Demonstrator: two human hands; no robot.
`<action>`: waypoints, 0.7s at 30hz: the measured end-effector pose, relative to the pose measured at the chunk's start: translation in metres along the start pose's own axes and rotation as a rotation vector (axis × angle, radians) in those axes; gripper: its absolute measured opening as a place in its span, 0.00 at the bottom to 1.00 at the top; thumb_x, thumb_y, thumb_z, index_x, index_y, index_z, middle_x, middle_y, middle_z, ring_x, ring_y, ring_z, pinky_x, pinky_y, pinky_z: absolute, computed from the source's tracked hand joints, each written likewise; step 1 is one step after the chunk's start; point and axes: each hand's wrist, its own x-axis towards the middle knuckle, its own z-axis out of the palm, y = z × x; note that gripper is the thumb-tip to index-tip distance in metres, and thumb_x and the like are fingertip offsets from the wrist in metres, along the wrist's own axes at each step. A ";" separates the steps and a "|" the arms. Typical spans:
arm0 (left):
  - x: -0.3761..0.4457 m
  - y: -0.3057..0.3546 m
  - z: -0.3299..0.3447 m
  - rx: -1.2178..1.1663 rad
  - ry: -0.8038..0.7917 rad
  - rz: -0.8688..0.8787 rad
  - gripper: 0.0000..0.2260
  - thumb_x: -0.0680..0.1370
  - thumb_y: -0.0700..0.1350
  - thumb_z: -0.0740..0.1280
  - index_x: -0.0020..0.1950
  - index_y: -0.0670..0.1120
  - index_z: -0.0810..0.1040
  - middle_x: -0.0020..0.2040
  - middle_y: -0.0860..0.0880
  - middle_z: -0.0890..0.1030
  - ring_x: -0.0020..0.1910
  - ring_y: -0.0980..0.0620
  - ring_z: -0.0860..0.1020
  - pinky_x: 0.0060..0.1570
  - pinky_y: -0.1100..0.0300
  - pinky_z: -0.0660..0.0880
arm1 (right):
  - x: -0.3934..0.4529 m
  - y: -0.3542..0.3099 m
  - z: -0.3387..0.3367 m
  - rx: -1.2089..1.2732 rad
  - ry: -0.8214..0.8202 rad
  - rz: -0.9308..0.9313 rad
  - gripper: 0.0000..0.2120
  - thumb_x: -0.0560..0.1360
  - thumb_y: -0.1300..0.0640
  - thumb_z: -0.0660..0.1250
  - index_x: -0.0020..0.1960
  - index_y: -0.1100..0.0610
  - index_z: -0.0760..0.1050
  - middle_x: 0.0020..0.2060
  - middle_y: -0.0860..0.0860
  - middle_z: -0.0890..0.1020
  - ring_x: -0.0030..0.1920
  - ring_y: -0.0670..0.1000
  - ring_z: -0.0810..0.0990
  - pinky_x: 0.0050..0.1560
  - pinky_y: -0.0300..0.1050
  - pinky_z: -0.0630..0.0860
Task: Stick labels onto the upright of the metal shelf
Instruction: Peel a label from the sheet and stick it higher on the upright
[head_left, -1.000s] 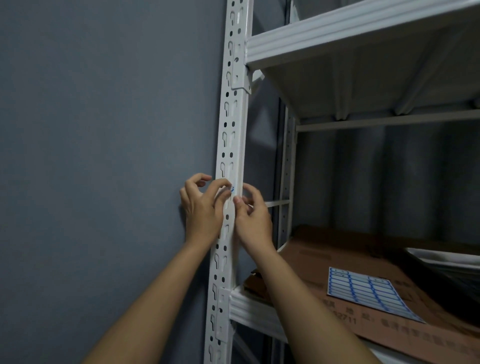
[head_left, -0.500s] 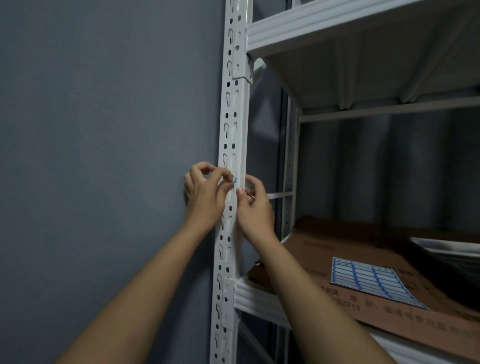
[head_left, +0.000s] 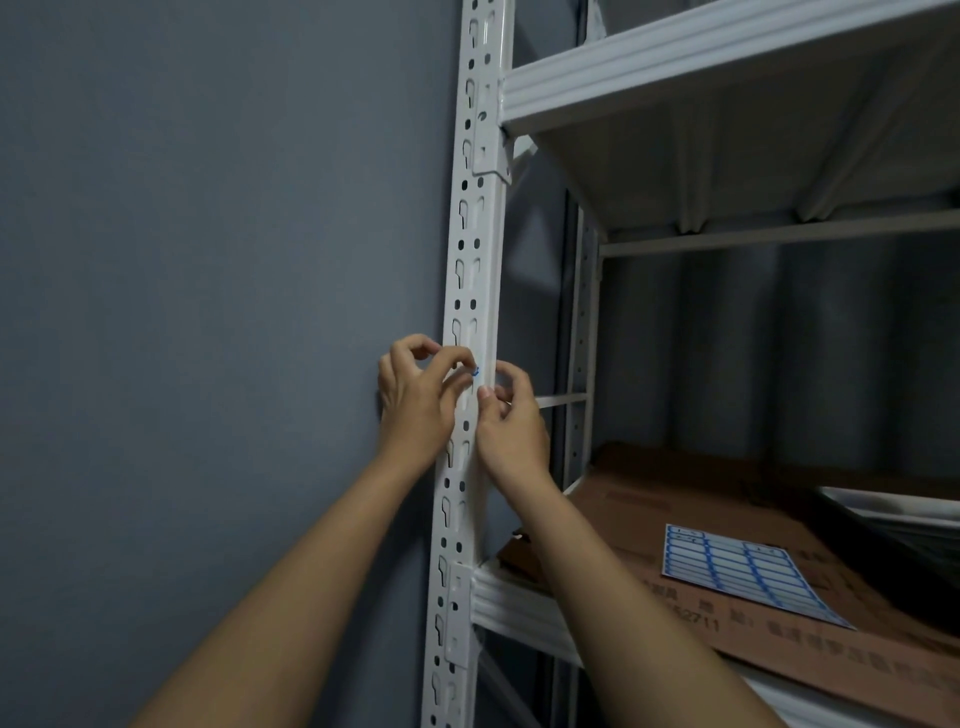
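Wall: a plain grey-blue surface filling the left half of the view, directly behind the shelf's front post.
Metal shelf: white, with one deck high at the upper right and a lower deck at the bottom right; a rear post stands further back.
Upright: the white front post, punched with two columns of keyhole slots and round holes, running from the top edge to the bottom edge.
Cardboard: a flattened brown box lying on the lower deck, with printed characters along its near edge.
Label sheet: a white sheet of blue-bordered labels in rows, lying flat on the cardboard, well apart from both hands.
Left hand: raised against the left face of the upright, fingers curled, thumb and forefinger pinched toward the post's front face.
Right hand: on the right side of the upright, fingertips bent in — thumb pressed to the front face, just beside the left hand's fingertips.
Label: only a small blue-edged corner shows, on the upright's front face between the two sets of fingertips — both hands are closed on it, and whether it is fully stuck down cannot be told.
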 end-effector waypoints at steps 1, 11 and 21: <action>0.002 -0.001 -0.001 0.002 -0.020 0.013 0.06 0.75 0.42 0.68 0.48 0.53 0.78 0.53 0.47 0.67 0.55 0.46 0.66 0.53 0.57 0.62 | 0.000 0.000 0.000 0.001 -0.004 0.003 0.14 0.80 0.53 0.60 0.66 0.45 0.67 0.57 0.48 0.77 0.56 0.51 0.79 0.59 0.55 0.76; -0.001 0.007 -0.005 0.065 -0.035 -0.031 0.08 0.77 0.44 0.66 0.56 0.48 0.77 0.57 0.43 0.67 0.56 0.44 0.66 0.57 0.52 0.65 | -0.002 -0.002 -0.003 -0.009 -0.005 -0.010 0.15 0.80 0.53 0.60 0.66 0.46 0.68 0.54 0.44 0.76 0.57 0.48 0.77 0.60 0.51 0.75; -0.008 0.004 0.007 -0.048 0.047 -0.008 0.10 0.77 0.43 0.65 0.52 0.57 0.70 0.53 0.51 0.66 0.52 0.53 0.64 0.53 0.58 0.63 | -0.001 0.001 -0.002 0.044 0.008 -0.010 0.15 0.80 0.53 0.60 0.66 0.46 0.68 0.56 0.46 0.77 0.58 0.47 0.77 0.60 0.49 0.75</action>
